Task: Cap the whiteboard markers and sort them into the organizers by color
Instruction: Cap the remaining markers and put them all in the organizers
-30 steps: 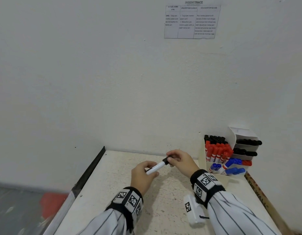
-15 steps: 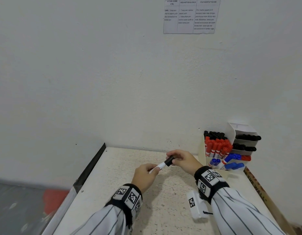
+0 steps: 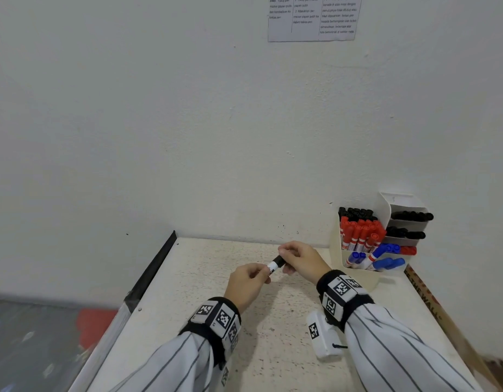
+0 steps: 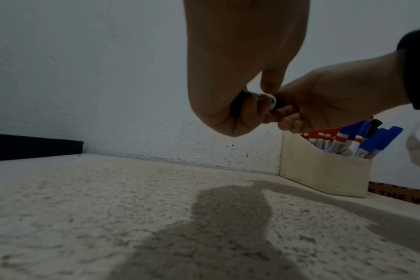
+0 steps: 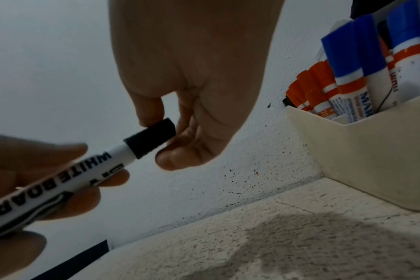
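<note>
A: Black cap (image 5: 151,138) on a white barrel: that marker (image 3: 274,266) is held above the middle of the table (image 3: 188,278), between both hands. The left hand (image 3: 246,281) has its fingers curled round the barrel; the right hand (image 3: 301,258) pinches the cap between thumb and forefinger.

B: Is the cap fully on?

A: It looks seated against the barrel in the right wrist view, though I cannot tell whether it has clicked home. I'd judge the step is best finished by pushing straight along the barrel, left hand bracing, so the cap does not go on crooked.

B: And then?

A: Black ones stand in the far compartment of the cream organizer (image 3: 357,274) on the right, with the red markers (image 3: 360,233) in front and the blue markers (image 3: 386,261) nearest. More black markers (image 3: 411,216) lie in the white tiered holder (image 3: 397,200) beside it.

B: What can't you make out?

A: The marker's rear end is buried in the left palm. The wall notice (image 3: 312,18) is cut off at the top and too small to read. In the left wrist view the marker is nearly hidden by fingers.
</note>
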Available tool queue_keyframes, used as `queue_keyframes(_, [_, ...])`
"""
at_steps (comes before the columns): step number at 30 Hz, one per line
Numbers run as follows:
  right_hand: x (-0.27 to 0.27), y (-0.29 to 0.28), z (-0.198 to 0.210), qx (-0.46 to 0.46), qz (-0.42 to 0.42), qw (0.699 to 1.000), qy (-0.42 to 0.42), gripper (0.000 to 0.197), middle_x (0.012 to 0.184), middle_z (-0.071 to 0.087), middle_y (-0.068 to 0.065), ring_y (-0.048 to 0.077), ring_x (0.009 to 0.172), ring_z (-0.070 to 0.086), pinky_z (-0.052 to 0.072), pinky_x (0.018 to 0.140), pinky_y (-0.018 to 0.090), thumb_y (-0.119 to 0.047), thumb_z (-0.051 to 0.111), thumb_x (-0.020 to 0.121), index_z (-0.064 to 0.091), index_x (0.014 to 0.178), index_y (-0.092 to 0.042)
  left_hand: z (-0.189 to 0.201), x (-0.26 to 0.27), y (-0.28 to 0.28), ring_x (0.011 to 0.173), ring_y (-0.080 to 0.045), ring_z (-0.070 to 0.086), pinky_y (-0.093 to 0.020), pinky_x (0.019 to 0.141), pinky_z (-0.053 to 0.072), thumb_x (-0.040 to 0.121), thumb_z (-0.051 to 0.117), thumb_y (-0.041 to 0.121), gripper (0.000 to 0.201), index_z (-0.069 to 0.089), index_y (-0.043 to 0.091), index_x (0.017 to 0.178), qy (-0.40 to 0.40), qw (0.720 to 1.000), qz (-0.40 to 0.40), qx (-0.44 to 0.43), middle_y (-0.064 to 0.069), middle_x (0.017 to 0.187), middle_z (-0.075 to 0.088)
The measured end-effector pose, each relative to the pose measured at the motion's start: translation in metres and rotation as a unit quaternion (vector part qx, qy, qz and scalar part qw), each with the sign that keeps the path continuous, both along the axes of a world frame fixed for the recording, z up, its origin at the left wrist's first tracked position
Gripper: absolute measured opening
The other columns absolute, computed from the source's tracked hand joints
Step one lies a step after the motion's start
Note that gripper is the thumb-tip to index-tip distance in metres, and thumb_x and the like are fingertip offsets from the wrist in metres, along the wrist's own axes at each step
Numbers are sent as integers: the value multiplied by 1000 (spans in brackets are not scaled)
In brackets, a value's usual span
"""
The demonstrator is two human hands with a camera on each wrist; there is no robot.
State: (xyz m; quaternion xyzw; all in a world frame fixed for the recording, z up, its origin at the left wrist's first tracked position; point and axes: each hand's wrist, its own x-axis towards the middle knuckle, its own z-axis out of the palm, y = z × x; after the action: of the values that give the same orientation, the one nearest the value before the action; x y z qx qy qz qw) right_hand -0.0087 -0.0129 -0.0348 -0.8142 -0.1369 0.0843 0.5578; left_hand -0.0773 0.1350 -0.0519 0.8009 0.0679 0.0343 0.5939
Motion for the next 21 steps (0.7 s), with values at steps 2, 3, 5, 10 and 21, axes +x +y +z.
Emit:
queue_keyframes(2, [-2, 0, 2, -37, -7, 999, 9, 23, 63, 58, -1, 11, 51, 49, 39, 51, 21, -30, 48, 94, 59, 81, -15, 1, -1, 0, 47, -6, 41, -18, 47, 33, 87, 61, 28, 14, 69, 19, 94, -1, 1000, -8, 2, 2, 73, 61])
queue_keyframes(3, [-4, 0, 2, -44, -11, 999, 13, 29, 60, 53, -2, 11, 50, 43, 34, 51, 21, -34, 46, 95, 57, 75, -15, 1, -2, -1, 48, -4, 43, -16, 47, 34, 85, 64, 27, 15, 68, 20, 97, -1, 1000, -9, 3, 4, 71, 60])
queue_keyframes(5, [-7, 3, 3, -57, -27, 998, 27, 42, 56, 44, -3, 10, 49, 35, 28, 52, 22, -44, 38, 96, 51, 68, -15, 2, -2, -1, 51, -3, 46, -14, 47, 34, 84, 66, 26, 16, 67, 21, 99, -7, 1000, -6, 2, 6, 73, 61])
queue_keyframes(10, [-17, 8, 5, -37, -47, 998, 36, 42, 55, 33, -3, 9, 45, 28, 23, 49, 22, -37, 32, 98, 37, 61, -17, 7, -3, -5, 67, -3, 53, -9, 55, 38, 87, 62, 28, 11, 66, 23, 96, -51, 997, -8, 64, 8, 80, 63])
queue_keyframes(21, [-28, 0, 15, -73, -94, 992, -31, 46, 58, 35, 0, 14, 55, 32, 24, 52, 28, -33, 30, 99, 31, 57, -15, 19, -9, -23, 51, -11, 43, -24, 52, 33, 91, 52, 44, 29, 70, 22, 85, -86, 972, -14, 220, 7, 56, 50])
